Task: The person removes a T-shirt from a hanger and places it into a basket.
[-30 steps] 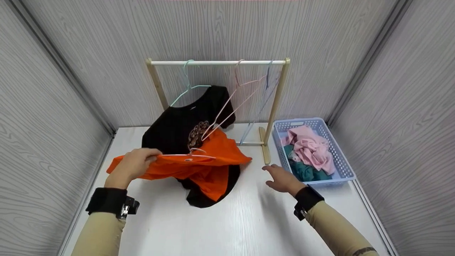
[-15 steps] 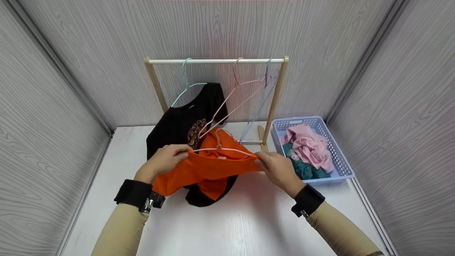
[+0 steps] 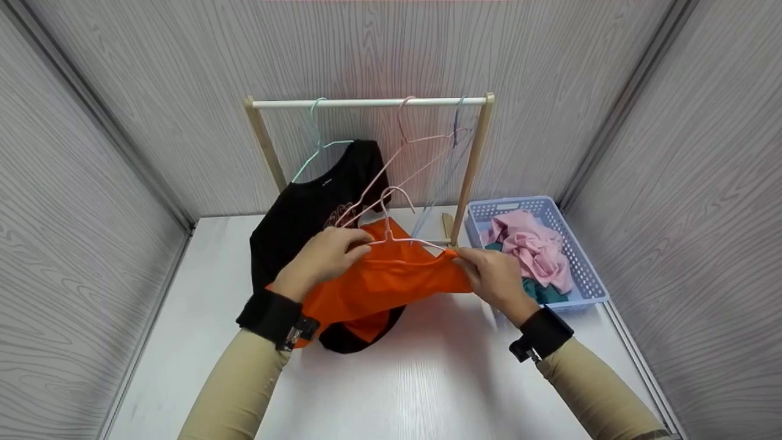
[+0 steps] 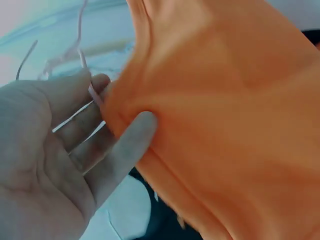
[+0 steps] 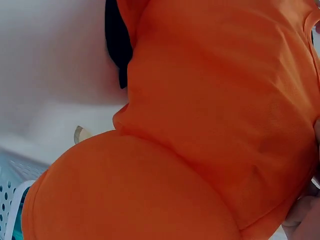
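Note:
An orange T-shirt (image 3: 403, 278) hangs between my hands on a pink wire hanger (image 3: 389, 236), whose hook points upward through the neckline. At the hanger's left shoulder, my left hand (image 3: 324, 260) pinches the wire and the collar edge. In the left wrist view, fingers of that hand (image 4: 60, 145) lie along the wire, and one fingertip touches the orange cloth (image 4: 215, 110). My right hand (image 3: 498, 278) grips the shirt's other shoulder, near the hanger's end. Orange cloth fills most of the right wrist view, with only part of the right hand (image 5: 305, 215) showing.
Behind stands a rack with a white rail (image 3: 366, 103). A black T-shirt (image 3: 287, 223) hangs there on a turquoise hanger (image 3: 307, 162). Beside it are a pink hanger (image 3: 427, 139) and a blue hanger (image 3: 456, 125). At right, a blue basket (image 3: 586, 284) holds pink and green cloth (image 3: 540, 250).
The right hand came in from beside the basket and took hold of the shirt's shoulder. My left hand moved right along the shirt toward the neckline. Shirt and hanger have shifted right and up.

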Tool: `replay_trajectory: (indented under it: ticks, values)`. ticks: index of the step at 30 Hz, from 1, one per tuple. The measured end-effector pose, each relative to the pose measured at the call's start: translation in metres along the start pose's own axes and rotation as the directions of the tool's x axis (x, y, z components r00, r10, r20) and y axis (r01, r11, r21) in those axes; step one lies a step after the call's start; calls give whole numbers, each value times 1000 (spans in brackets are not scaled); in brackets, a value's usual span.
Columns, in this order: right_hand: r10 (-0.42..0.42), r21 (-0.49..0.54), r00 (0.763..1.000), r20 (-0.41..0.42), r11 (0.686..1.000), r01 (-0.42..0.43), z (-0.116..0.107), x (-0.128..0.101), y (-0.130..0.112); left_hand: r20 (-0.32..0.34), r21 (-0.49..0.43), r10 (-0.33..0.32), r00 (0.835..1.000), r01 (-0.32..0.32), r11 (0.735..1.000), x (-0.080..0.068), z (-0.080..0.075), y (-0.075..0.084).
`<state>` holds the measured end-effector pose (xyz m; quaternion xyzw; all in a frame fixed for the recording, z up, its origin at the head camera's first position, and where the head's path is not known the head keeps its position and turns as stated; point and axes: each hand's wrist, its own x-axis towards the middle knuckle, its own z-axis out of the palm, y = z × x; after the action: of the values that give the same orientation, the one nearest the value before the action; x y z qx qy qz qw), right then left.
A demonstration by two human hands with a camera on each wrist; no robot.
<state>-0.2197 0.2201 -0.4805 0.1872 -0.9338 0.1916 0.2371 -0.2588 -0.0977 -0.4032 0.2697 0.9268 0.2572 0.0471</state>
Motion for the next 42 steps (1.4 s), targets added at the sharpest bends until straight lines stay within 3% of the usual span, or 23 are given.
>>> replay_trajectory:
  ticks: [5, 12, 18, 24, 33, 42]
  values:
    - [15, 26, 1000, 9, 1000, -15, -1, 2, 1, -11, 56, 12, 1000, -11, 998, 11, 7, 11]
    - [30, 51, 999, 42, 998, -32, 1, 1, 2, -9, 130, 47, 999, -45, 991, 14, 15, 12]
    - [17, 49, 998, 68, 999, -20, 2, 2, 1, -20, 75, 69, 997, -67, 995, 11, 18, 7]
    - [93, 107, 990, 108, 989, -104, -5, 2, 11, 4, 7, 34, 999, -34, 999, 5, 13, -1]
    - [177, 118, 975, 137, 974, -193, -11, -10, 41, 15, 67, 5, 1000, -6, 998, -5, 8, -12]
    - [199, 61, 967, 161, 976, -211, -10, -26, 62, 60, 54, 0, 998, -3, 999, -12, 3, -14]
